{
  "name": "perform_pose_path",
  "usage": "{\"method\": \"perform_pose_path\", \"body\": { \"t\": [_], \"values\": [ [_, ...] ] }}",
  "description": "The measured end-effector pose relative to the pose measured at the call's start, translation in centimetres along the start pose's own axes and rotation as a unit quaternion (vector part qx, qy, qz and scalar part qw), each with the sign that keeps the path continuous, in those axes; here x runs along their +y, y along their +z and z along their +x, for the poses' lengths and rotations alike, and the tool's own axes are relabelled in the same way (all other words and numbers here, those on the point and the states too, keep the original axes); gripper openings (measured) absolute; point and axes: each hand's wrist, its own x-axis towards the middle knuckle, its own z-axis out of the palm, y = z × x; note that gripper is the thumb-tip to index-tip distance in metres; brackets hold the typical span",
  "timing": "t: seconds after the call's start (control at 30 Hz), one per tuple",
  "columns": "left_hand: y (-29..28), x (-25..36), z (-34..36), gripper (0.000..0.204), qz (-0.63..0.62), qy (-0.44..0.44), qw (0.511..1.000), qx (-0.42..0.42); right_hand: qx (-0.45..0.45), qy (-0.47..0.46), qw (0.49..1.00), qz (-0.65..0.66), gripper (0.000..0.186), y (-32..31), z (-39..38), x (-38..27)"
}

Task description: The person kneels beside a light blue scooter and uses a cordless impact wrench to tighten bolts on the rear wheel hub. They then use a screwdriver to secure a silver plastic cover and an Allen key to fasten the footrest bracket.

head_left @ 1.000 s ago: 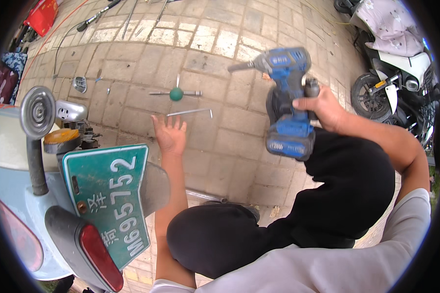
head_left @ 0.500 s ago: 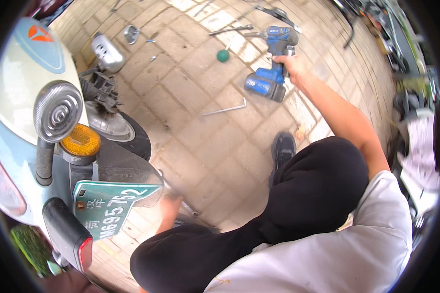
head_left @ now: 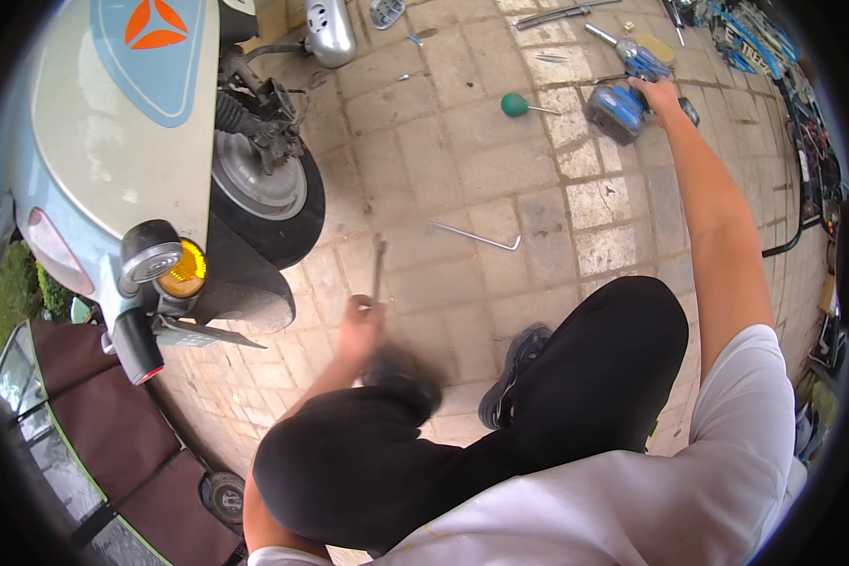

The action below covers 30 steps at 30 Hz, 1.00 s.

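My left hand (head_left: 360, 330) is closed around a slim metal wrench (head_left: 377, 269), which points up and away from me and is blurred by motion. My right hand (head_left: 658, 97), arm stretched far forward, grips a blue cordless impact wrench (head_left: 616, 111) at its handle; whether the tool rests on the paving I cannot tell. A bent hex key (head_left: 481, 236) lies on the bricks between my hands. Farther off, near the impact wrench, is a screwdriver with a round green handle (head_left: 514, 105).
A pale blue and cream scooter (head_left: 141, 104) stands at left, its wheel (head_left: 264, 179) and amber reflector (head_left: 184, 269) facing me. A silver perforated cover (head_left: 330, 33) and small parts lie at the back. Clutter lines the right edge. A brown-panelled vehicle (head_left: 113, 424) is at lower left.
My view has swung, and the scooter shows more of its wheel. The left hand has lifted the wrench away from the number plate. The impact wrench in my right hand has moved farther right.
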Motion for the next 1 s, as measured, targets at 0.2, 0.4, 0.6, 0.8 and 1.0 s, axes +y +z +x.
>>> {"method": "perform_pose_path", "body": {
  "t": [0.2,0.4,0.6,0.8,1.0],
  "values": [
    [11.9,8.3,1.8,0.028,-0.123,0.117,0.972,-0.164,-0.297,-0.324,0.891,-0.116,0.057,5.6,-14.4,-7.2],
    [16.9,12.1,5.4,0.025,-0.111,0.298,0.938,-0.139,-0.432,0.086,0.866,0.237,0.045,13.8,-27.5,-11.2],
    [12.1,9.5,8.8,0.021,-0.089,0.222,0.971,-0.012,-0.347,-0.032,0.928,0.132,0.027,21.4,-27.8,-13.2],
    [3.2,6.1,8.6,0.036,-0.342,0.119,0.917,0.169,-0.320,-0.199,0.926,0.036,0.036,25.9,-32.2,-15.8],
    [-2.0,3.2,9.8,0.040,-0.140,0.271,0.908,0.287,-0.226,-0.336,0.899,0.165,0.033,32.0,-33.1,-16.0]
  ]
}}
